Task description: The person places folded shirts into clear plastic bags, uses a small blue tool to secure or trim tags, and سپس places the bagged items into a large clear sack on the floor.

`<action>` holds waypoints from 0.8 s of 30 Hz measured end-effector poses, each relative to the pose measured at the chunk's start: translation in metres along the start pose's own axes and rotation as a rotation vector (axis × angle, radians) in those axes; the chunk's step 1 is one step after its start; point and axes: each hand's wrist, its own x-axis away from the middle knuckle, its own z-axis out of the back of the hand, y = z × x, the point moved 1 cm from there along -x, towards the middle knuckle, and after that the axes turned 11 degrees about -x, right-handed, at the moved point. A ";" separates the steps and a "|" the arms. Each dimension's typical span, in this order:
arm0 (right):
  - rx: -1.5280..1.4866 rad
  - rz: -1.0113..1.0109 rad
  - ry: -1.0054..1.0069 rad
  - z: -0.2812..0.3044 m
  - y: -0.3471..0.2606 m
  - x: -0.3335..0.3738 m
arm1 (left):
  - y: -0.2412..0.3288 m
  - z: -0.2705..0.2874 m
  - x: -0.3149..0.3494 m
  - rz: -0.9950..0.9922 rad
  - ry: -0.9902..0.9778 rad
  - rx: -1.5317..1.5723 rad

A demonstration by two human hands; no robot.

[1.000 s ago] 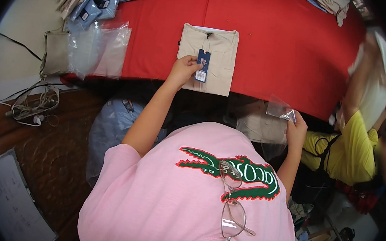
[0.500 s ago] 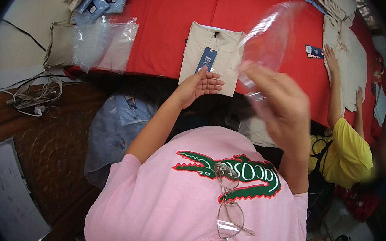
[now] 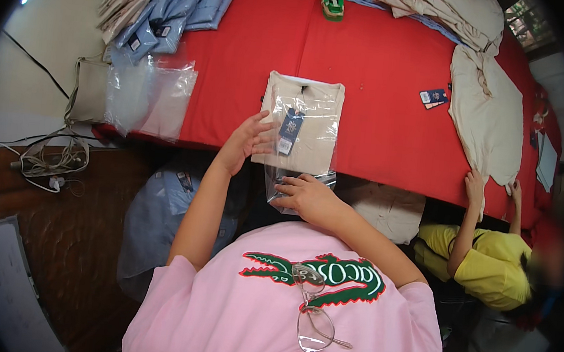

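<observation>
At the near edge of the red-covered table (image 3: 392, 139), the folded beige shirt (image 3: 319, 129) now has a clear plastic bag (image 3: 302, 161) lying over it; half a second ago that bag was up in the air at its two o'clock, blurred in the right hand. The shirt is a neat, flat rectangle, its neckline toward twelve, with a navy swing tag (image 3: 290, 131) showing through the shiny, wrinkled film. The bag's lower end hangs past the table edge at six.

From where I stand, the left hand (image 3: 248, 146) is at the shirt's nine o'clock, wide, fingers spread by the bag's edge; whether they touch it I can't tell. The right hand (image 3: 313, 200) is at six, just below the shirt, fingers loosely bent over the bag's lower end; I can't tell if they pinch it.

Farther out, flat clear bags (image 3: 168, 102) lie at nine, bagged blue shirts (image 3: 206, 5) at half past ten, and a loose beige garment (image 3: 485, 113) at three, a co-worker's hands at its lower end.
</observation>
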 end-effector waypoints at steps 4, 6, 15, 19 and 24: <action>-0.006 0.016 -0.029 0.016 0.002 -0.036 | -0.008 0.000 -0.005 0.107 0.029 -0.345; -0.039 0.030 -0.079 0.023 0.008 -0.053 | -0.015 0.012 -0.018 0.055 0.046 -0.301; 0.032 -0.253 0.412 0.192 0.133 -0.123 | 0.049 0.170 -0.082 -0.334 0.743 -0.325; -0.123 -0.495 0.768 0.311 0.238 -0.189 | 0.076 0.193 -0.130 -0.273 0.816 -0.461; 0.386 -0.564 0.890 0.414 0.358 -0.237 | 0.071 0.207 -0.187 -0.276 0.851 -0.972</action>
